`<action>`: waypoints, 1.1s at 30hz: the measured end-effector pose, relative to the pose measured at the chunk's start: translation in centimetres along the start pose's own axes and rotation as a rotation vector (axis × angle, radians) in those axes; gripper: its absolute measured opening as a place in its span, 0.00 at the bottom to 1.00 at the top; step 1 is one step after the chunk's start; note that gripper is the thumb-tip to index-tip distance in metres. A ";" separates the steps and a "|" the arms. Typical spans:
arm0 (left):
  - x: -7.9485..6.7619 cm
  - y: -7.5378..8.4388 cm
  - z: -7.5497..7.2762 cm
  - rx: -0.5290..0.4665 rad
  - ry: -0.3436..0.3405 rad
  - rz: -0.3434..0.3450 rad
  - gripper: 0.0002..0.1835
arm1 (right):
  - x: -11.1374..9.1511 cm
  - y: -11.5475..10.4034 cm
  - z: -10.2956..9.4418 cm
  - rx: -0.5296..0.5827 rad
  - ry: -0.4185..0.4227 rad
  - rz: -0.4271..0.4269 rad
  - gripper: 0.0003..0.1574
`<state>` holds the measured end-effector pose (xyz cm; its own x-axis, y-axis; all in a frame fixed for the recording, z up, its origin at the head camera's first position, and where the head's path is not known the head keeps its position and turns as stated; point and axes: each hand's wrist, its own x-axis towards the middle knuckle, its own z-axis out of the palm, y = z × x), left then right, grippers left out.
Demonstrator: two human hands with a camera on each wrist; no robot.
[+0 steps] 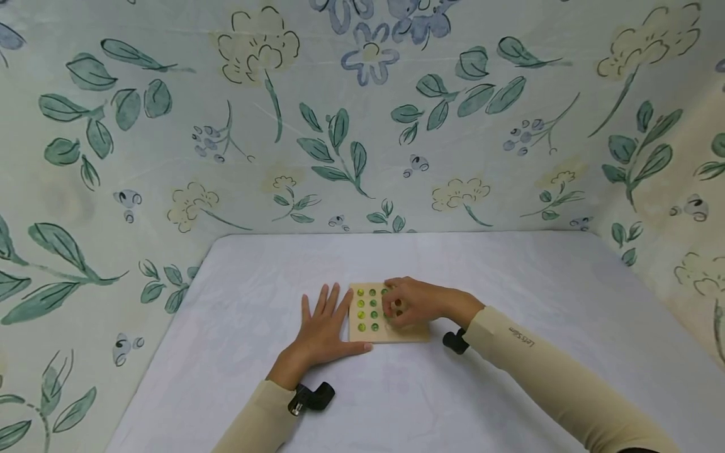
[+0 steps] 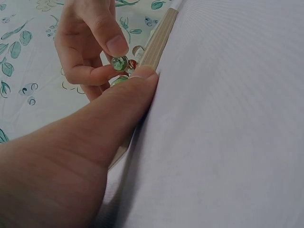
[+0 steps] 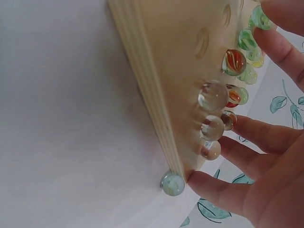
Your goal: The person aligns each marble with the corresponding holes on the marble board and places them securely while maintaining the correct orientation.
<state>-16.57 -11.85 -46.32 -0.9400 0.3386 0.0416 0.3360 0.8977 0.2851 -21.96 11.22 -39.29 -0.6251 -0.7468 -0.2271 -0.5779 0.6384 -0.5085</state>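
A light wooden board (image 1: 419,335) with rows of round hollows lies on the table. Green and yellow-green marbles (image 1: 374,314) fill its left columns. My left hand (image 1: 321,333) is spread flat at the board's left side, its thumb along the near edge. Over the board, my right hand (image 1: 418,301) pinches a green swirled marble (image 2: 119,63) between thumb and forefinger. Red-orange swirled marbles (image 3: 234,62) and clear marbles (image 3: 213,96) sit on the board in the right wrist view. Some of the board is hidden under my right hand.
One pale marble (image 3: 172,184) rests off the board, against its edge. Two bare hollows (image 3: 202,42) show nearby. White cloth (image 1: 255,270) covers the table, and a flower-patterned curtain (image 1: 351,126) hangs behind it.
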 end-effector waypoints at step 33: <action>0.1 0.0 0.2 0.019 -0.011 -0.015 0.63 | -0.2 0.0 0.4 0.003 -0.016 0.041 0.05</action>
<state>-16.64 -11.80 -46.47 -0.9441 0.3286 0.0266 0.3234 0.9076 0.2678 -21.66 11.26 -39.57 -0.6402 -0.7225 -0.2610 -0.5502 0.6683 -0.5007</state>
